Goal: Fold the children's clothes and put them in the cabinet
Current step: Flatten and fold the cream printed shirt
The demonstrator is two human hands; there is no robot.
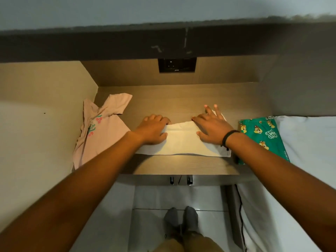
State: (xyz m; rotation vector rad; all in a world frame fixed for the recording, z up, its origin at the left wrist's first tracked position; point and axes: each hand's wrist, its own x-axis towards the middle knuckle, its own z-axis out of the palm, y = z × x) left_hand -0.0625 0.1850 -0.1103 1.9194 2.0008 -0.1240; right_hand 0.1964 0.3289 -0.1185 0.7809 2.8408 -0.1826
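A white garment (182,140) lies partly folded in the middle of the wooden tabletop (181,95). My left hand (152,129) grips its left end, with the fingers curled over the folded top edge. Flat on the garment's right part rests my right hand (211,125), fingers spread, with a black band on the wrist. A pink children's shirt (100,128) with a flower print lies unfolded at the table's left, against the side panel. A green garment (261,137) printed with chipmunks lies folded at the right, on the table's edge beside a bed.
A black socket panel (177,65) is set in the back wall above the table. A white mattress (305,146) borders the right side. Two drawer handles (180,180) show under the front edge. My feet (181,218) stand on a pale tiled floor.
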